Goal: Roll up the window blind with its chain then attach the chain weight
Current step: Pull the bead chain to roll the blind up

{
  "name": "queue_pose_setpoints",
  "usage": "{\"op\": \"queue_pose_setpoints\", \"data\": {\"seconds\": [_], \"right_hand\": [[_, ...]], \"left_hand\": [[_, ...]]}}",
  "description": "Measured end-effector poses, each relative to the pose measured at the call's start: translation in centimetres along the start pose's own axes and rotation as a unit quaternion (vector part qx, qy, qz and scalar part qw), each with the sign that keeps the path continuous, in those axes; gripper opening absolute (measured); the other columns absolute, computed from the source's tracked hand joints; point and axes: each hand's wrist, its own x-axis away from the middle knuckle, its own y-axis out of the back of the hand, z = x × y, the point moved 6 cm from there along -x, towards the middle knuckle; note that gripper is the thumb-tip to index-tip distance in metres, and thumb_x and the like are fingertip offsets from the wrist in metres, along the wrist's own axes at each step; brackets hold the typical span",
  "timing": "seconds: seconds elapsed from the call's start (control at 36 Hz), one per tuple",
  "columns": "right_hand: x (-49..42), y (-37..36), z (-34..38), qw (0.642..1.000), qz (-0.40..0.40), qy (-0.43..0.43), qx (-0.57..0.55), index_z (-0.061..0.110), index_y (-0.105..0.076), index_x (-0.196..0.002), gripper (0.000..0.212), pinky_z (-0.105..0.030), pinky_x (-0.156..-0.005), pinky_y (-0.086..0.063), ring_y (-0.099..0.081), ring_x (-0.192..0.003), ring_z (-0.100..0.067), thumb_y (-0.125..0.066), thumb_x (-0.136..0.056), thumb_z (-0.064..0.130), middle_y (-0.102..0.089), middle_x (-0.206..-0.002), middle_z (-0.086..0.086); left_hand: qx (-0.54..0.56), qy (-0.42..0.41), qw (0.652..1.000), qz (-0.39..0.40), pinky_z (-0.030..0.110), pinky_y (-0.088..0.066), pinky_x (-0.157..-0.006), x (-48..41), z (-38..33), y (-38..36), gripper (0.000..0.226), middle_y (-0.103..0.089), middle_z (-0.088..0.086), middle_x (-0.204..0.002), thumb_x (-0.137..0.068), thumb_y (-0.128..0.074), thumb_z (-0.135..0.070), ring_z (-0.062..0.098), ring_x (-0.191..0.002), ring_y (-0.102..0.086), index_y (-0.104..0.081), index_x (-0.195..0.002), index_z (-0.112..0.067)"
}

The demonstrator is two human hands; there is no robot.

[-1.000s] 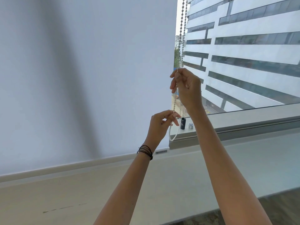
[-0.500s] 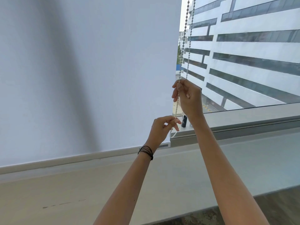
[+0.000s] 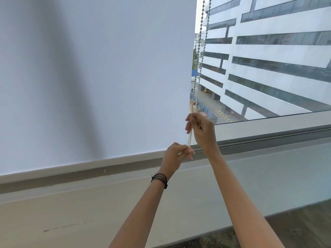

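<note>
An upper-floor room, probably in an office or apartment block, is indicated. A wide window is covered on the left by a plain white roller blind with a beaded chain, above a long pale window sill. A slim metal window frame is seen at the right. Through the glass, a multi-storey building with banded dark windows is viewed from above, with a street far below. A strip of dark floor is glimpsed, though blurred.

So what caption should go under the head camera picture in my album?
Both hands, left hand below right hand, grip the bead chain beside a white blind.
</note>
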Motion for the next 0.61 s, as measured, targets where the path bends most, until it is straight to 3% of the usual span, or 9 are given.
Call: {"op": "queue_pose_setpoints", "data": {"seconds": [0.17, 0.31, 0.42, 0.53, 0.61], "right_hand": [[1.4, -0.4, -1.3, 1.0, 0.01, -0.01, -0.002, 0.006, -0.058, -0.081, 0.02, -0.017, -0.051, -0.049, -0.058, -0.047, -0.01, -0.045, -0.096, 0.004, -0.06, -0.057, -0.002], [1.6, 0.1, -1.3, 1.0, 0.009, -0.017, -0.003, 0.011, -0.058, -0.08, 0.02, -0.019, -0.052, -0.05, -0.058, -0.047, -0.009, -0.045, -0.095, 0.005, -0.06, -0.057, 0.0], [1.4, 0.5, -0.8, 1.0, 0.007, -0.02, -0.013, 0.01, -0.058, -0.08, 0.02, -0.019, -0.051, -0.049, -0.057, -0.046, -0.01, -0.046, -0.095, 0.003, -0.06, -0.056, -0.001], [1.9, 0.5, -0.1, 0.999, 0.038, -0.009, -0.038, 0.009, -0.058, -0.08, 0.02, -0.018, -0.052, -0.047, -0.056, -0.045, -0.011, -0.046, -0.095, 0.002, -0.06, -0.056, -0.001], [2.4, 0.5, 0.3, 0.998, 0.043, -0.005, -0.049, 0.012, -0.058, -0.08, 0.021, -0.015, -0.053, -0.046, -0.057, -0.046, -0.008, -0.046, -0.094, 0.001, -0.06, -0.056, 0.001]], "left_hand": [[0.004, 0.019, 1.0, 0.007, 0.033, -0.048, -0.086, 1.0, 1.3, -0.8, 0.025, -0.072, -0.011, -0.077, -0.093, -0.056, -0.022, 0.014, -0.093, -0.056, -0.071, -0.074, -0.019], [-0.01, 0.012, 1.0, -0.006, 0.029, -0.046, -0.083, 1.8, 1.0, -1.1, 0.023, -0.073, -0.014, -0.083, -0.093, -0.056, -0.027, 0.012, -0.089, -0.052, -0.071, -0.076, -0.022], [-0.003, 0.018, 0.999, -0.032, 0.025, -0.049, -0.083, 1.9, 0.3, -0.3, 0.014, -0.072, -0.018, -0.09, -0.089, -0.061, -0.035, 0.001, -0.094, -0.06, -0.073, -0.088, -0.029], [0.102, 0.018, 0.99, -0.093, 0.015, -0.051, -0.071, 1.2, -1.6, 2.0, 0.013, -0.073, -0.021, -0.077, -0.089, -0.063, -0.03, 0.0, -0.079, -0.069, -0.071, -0.096, -0.037], [0.153, 0.009, 0.977, -0.145, 0.015, -0.049, -0.061, 0.0, -3.5, 4.2, 0.017, -0.074, -0.013, -0.076, -0.094, -0.055, -0.026, 0.005, -0.063, -0.067, -0.072, -0.099, -0.025]]}}
